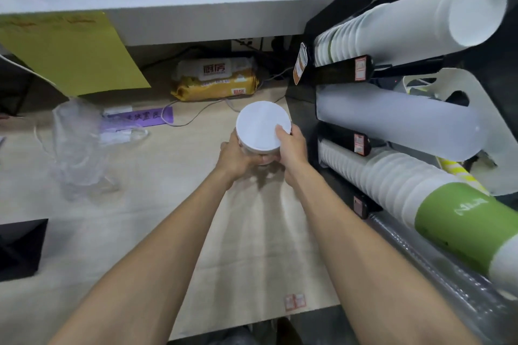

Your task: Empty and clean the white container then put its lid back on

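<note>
Head view: two hands, left hand (234, 158) and right hand (291, 148), apparently gripping one lidded white container (259, 127).

2 hands are in view, the left hand (234, 158) and the right hand (291, 148). There is 1 container (259, 152) with 1 lid (262, 126). 1 pack of wipes (215, 78) lies at the back. 4 cup stacks show on the rack (339, 70); how many cups each holds cannot be counted. 1 yellow sheet (70, 53), 1 purple label (140, 117) and 1 clear bag (75, 143) sit on the left, with 2 small stickers (294, 302) near the table (140, 218) edge.
</note>
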Tool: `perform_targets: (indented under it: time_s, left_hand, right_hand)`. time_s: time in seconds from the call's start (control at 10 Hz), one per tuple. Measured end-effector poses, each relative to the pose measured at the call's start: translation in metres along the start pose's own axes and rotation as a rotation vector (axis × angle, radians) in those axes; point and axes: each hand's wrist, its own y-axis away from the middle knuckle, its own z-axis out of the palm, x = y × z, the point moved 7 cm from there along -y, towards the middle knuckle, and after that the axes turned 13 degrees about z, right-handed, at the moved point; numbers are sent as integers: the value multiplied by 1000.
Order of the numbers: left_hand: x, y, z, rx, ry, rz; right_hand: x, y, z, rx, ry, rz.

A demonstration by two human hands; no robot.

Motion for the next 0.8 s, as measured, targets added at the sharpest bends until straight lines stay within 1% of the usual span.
perform_targets:
  time_s: [0.2, 0.3, 0.4, 0.5, 0.6, 0.7, 0.8]
  left_hand:
    - [9, -22, 3, -23, -15, 40]
    - [12, -30, 5, -33, 8, 56]
    - [10, -29, 9, -48, 121, 15]
    - [10, -22, 14, -77, 178, 13]
    - [9, -15, 14, -77, 138, 13]
    - [16, -2, 7, -36, 84, 0]
    - [34, 6, -2, 2, 45, 22]
  right_hand:
    - [-11, -21, -3, 18, 31, 36]
    - [-16, -25, -7, 74, 96, 37]
    - [-16, -28, -8, 74, 73, 52]
    - [-14, -23, -7, 63, 86, 49]
    - [-9, -17, -12, 102, 132, 45]
    - [-3, 0, -17, 127, 189, 48]
    - [-10, 25, -24, 172, 289, -10]
